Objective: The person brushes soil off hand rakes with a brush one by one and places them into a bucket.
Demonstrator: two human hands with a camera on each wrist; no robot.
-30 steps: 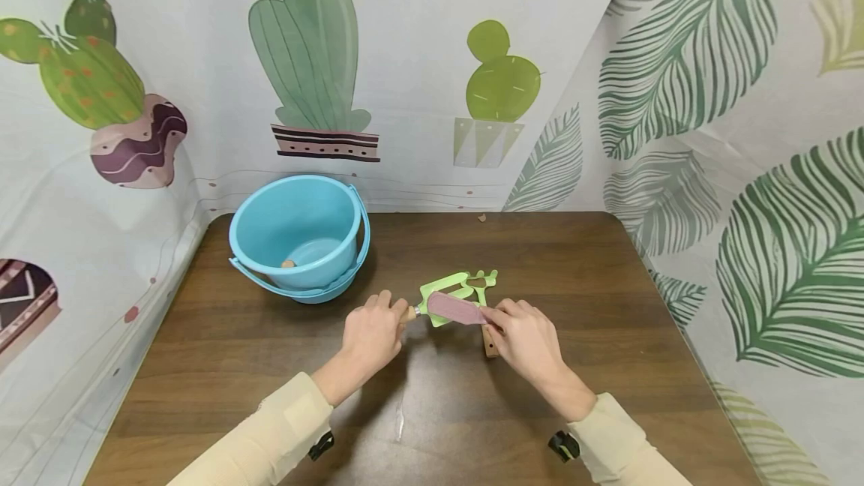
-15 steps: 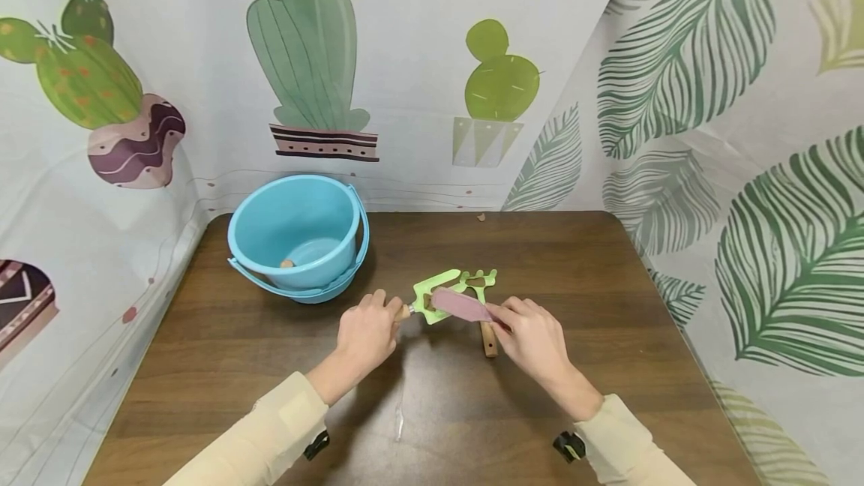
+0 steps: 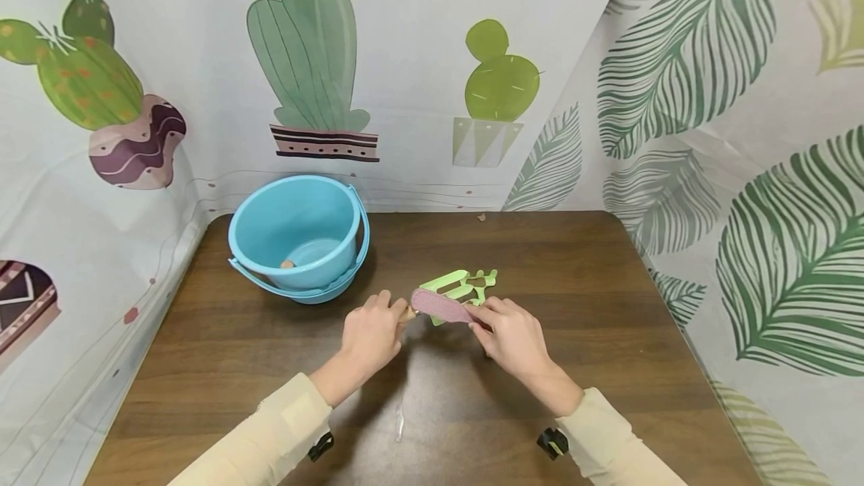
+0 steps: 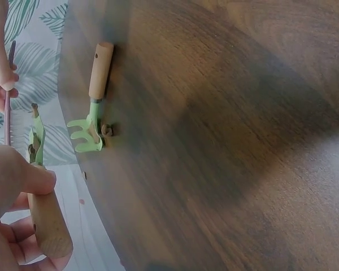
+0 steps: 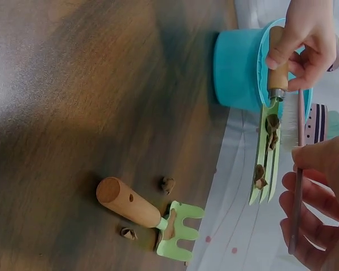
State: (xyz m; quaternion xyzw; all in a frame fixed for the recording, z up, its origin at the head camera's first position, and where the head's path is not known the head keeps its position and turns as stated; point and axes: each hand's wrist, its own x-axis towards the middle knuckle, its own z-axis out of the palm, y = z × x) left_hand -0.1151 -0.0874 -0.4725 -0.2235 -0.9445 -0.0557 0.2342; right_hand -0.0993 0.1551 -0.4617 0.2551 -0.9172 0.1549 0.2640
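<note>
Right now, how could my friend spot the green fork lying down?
On the brown wooden table stands a round blue plastic bucket. To its right lies the short-pronged, wooden-handled green fork; the left hand holds its longer-pronged green neighbour.

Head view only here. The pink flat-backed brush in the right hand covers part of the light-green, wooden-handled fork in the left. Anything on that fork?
Observer: Yes. In the right wrist view, crumpled brown bits lie on the light-green, wooden-handled fork.
Operator: Bristles on the pink flat-backed brush: colour, facing?
Observer: White bristles, facing the fork.
Operator: Right hand hides most of the wooden handle of the small light-green rake. Anything by it?
Observer: Two loose brown bits on the brown wood-grain table, one either side of the handle.
</note>
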